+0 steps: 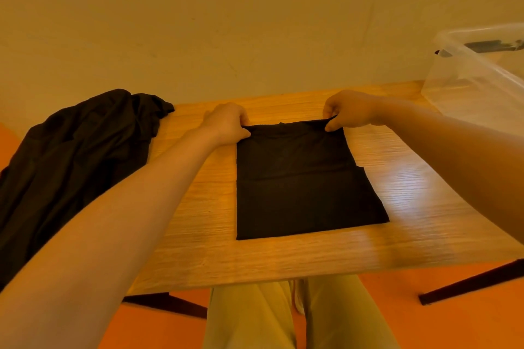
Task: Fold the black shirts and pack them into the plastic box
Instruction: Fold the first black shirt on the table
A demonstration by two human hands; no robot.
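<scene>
Both forearms reach up the frame; left hand (226, 122) and right hand (350, 109) pinch the far corners of the folded black shirt (300, 178) at centre on the wooden table (198, 235). Crumpled shirts (73, 156) lie left; clear plastic box (476, 76) stands upper right.

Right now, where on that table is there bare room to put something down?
Bare wood shows along the table near edge below the folded shirt, and right of it toward the plastic box. The left end is crowded by the heaped shirts.

No legible text, label, brand, number or sign appears on any surface in view.
</scene>
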